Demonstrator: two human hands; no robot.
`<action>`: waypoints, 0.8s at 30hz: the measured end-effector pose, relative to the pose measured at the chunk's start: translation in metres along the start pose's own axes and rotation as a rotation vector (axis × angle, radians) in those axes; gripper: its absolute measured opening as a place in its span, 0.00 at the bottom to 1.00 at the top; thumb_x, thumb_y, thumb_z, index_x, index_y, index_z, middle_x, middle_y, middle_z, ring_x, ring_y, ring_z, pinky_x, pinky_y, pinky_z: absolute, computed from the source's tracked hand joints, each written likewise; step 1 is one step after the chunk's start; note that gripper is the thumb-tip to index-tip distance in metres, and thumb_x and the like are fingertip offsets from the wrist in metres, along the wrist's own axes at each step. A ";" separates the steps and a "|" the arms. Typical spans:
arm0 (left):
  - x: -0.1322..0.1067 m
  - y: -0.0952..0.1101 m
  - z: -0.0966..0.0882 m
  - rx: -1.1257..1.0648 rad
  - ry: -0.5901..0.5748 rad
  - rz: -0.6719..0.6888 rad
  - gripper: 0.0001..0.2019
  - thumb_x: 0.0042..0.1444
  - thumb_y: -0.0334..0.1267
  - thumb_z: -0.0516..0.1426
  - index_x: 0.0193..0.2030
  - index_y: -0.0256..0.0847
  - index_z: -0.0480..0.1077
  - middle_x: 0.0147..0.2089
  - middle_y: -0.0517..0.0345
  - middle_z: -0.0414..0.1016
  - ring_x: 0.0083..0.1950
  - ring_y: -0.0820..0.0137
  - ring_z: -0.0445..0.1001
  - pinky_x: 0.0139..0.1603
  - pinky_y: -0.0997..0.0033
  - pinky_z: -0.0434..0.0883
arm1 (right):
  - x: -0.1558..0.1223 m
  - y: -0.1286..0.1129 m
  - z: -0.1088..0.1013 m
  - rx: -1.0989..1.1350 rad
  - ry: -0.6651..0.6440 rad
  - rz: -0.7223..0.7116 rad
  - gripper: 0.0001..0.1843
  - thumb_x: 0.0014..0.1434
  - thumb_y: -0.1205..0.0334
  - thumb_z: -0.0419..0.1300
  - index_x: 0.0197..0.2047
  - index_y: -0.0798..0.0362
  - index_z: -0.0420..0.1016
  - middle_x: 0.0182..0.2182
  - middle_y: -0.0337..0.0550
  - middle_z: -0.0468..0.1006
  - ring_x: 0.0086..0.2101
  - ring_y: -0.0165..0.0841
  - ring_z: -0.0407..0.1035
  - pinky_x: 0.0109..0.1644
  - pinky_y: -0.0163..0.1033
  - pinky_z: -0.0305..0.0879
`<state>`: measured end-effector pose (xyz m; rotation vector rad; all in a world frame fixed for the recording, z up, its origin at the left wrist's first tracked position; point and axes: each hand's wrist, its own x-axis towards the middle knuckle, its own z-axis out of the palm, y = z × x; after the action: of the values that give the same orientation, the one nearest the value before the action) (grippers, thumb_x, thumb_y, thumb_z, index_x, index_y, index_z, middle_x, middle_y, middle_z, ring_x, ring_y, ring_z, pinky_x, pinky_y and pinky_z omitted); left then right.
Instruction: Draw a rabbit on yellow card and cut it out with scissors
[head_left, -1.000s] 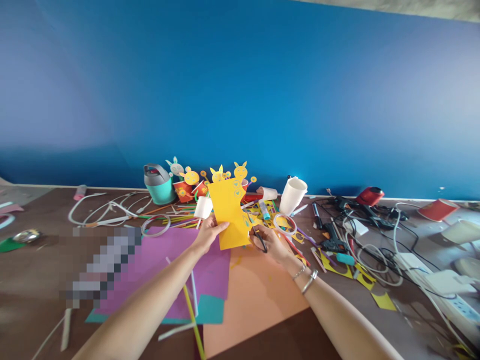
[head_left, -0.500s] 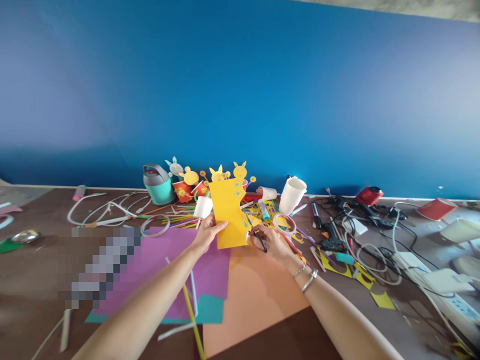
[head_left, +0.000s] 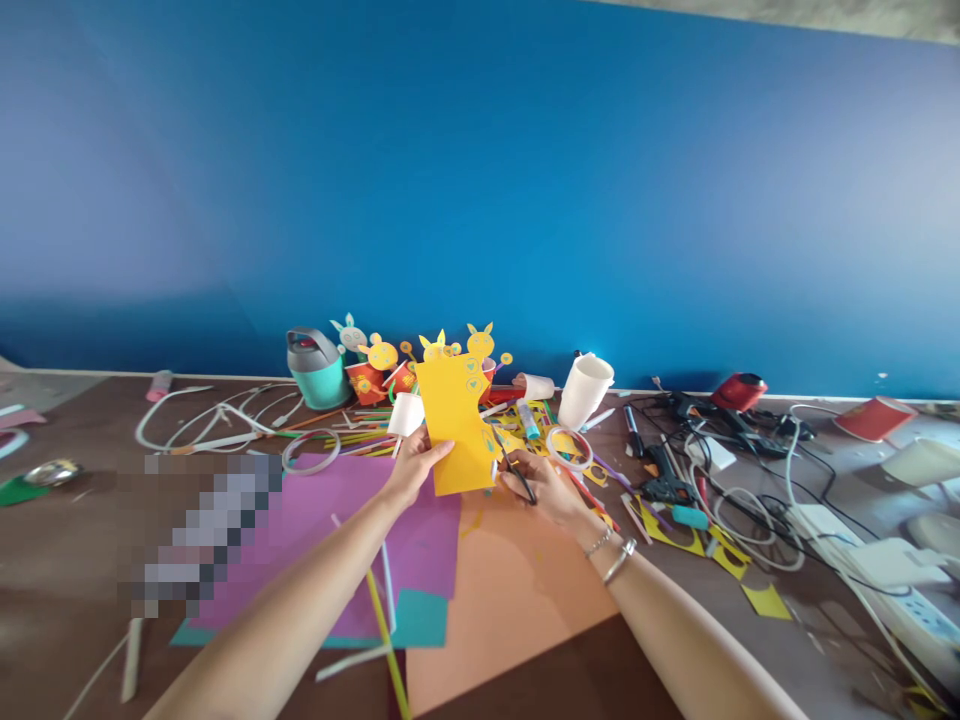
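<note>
My left hand (head_left: pixel 414 468) pinches the lower left edge of a yellow sheet of paper (head_left: pixel 456 425) and holds it upright above the table. Small printed heart shapes run along the sheet's right side, where the edge is cut in a curve. My right hand (head_left: pixel 546 488) is closed round a pair of black-handled scissors (head_left: pixel 511 466) whose blades meet the sheet's right edge low down. Silver bracelets (head_left: pixel 611 555) sit on my right wrist.
Purple (head_left: pixel 330 520), orange (head_left: pixel 510 590) and teal (head_left: pixel 420 618) sheets lie under my arms. Paper-cup animal figures (head_left: pixel 382 365), a teal jug (head_left: pixel 315 367), white cups (head_left: pixel 585 390), tape rings (head_left: pixel 568 447), straws, a glue gun (head_left: pixel 664 470), cables and a power strip (head_left: pixel 892 580) crowd the table.
The yellow sheet has shifted slightly left and turned a little in my left hand, and the scissors have worked along its right edge. My arms have hardly moved.
</note>
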<state>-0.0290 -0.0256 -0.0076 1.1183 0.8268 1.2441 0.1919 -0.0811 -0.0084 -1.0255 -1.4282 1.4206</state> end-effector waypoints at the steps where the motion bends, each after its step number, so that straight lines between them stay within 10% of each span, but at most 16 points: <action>1: 0.000 0.000 0.000 -0.001 0.002 0.002 0.22 0.42 0.43 0.69 0.44 0.38 0.73 0.45 0.49 0.81 0.45 0.58 0.78 0.47 0.61 0.74 | 0.000 -0.001 0.000 0.013 0.005 0.001 0.15 0.54 0.50 0.64 0.35 0.54 0.69 0.21 0.33 0.65 0.18 0.22 0.55 0.18 0.30 0.52; 24: 0.008 -0.004 -0.006 -0.055 0.268 0.222 0.15 0.45 0.45 0.66 0.35 0.40 0.71 0.34 0.61 0.76 0.34 0.71 0.73 0.37 0.73 0.70 | -0.006 -0.011 -0.011 0.092 -0.126 0.062 0.13 0.50 0.55 0.66 0.32 0.55 0.71 0.23 0.34 0.70 0.17 0.21 0.60 0.18 0.28 0.55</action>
<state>-0.0326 -0.0167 -0.0123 1.0324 0.8780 1.6180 0.2041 -0.0840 0.0025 -0.9430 -1.4176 1.6052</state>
